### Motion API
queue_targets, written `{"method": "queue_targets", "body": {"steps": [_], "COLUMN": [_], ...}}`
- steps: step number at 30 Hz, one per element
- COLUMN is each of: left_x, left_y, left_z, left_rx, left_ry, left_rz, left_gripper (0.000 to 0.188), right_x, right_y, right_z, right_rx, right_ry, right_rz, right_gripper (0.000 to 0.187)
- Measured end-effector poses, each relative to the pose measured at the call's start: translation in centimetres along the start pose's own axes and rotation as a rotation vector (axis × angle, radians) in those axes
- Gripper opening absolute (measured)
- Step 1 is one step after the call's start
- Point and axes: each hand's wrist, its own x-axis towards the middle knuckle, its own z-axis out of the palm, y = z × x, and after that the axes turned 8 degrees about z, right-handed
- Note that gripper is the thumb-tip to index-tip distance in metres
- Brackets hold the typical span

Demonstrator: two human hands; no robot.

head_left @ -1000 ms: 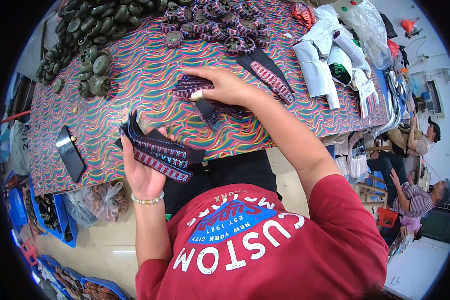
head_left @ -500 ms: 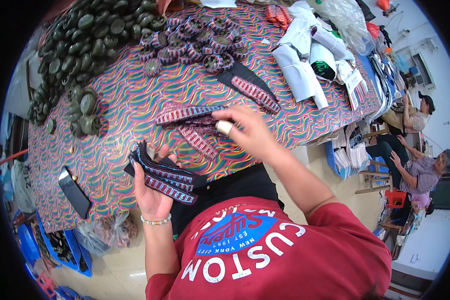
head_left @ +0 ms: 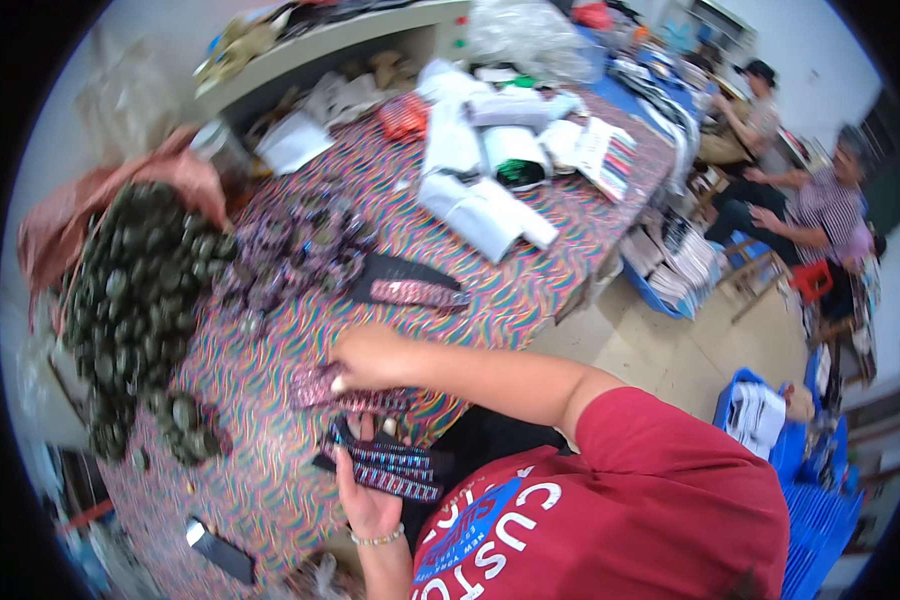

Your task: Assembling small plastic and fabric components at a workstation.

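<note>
In my left hand (head_left: 368, 508) is a bundle of black-backed patterned strips (head_left: 395, 470), fanned over the palm near the table's front edge. My right hand (head_left: 375, 358) is just beyond it, bent down over a small pile of reddish patterned strips (head_left: 315, 388). A pale cover sits on one of its digits. Its fingertips are partly hidden and blurred, so whether they grip a strip is unclear. Farther off, more reddish strips (head_left: 420, 293) lie on a black piece (head_left: 378, 272).
Dark green round pieces (head_left: 135, 300) are heaped at left, beside round pieces wrapped in patterned bands (head_left: 305, 235). White wrapped rolls (head_left: 465, 215) lie at the back. A dark phone-like slab (head_left: 222, 555) is near the front left. Two people sit at right, beyond a blue crate (head_left: 670, 285).
The view has swung to the right. My right hand has gone from above the strips, fingers apart, down to the pile's left end. My left hand still holds its bundle.
</note>
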Motion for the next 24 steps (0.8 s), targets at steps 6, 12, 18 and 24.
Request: {"method": "queue_targets", "body": {"steps": [6,12,18,24], "left_x": [-0.3,-1.3,-1.4,-1.7], "left_y": [0.8,1.8,0.9,0.5], "left_z": [-1.2,2.4,2.8,2.0], "left_rx": [0.016,0.035,0.070,-0.073], "left_ry": [-0.061,0.186,0.194,0.145], "left_rz": [-0.015,-0.146,-0.080,-0.058], "left_gripper": [0.055,0.049,0.048,0.052], "right_x": [0.1,-0.4,1.1,0.9], "right_y": [-1.4,-1.7,-1.3,-1.9], "right_z": [-0.6,0.0,0.5,1.3], "right_rx": [0.013,0.025,0.098,-0.018], "right_ry": [-0.084,-0.122,-0.198,-0.281], "right_rz": [-0.026,0.021,0.035,0.016], "right_gripper": [0.054,0.061,0.064,0.063]}}
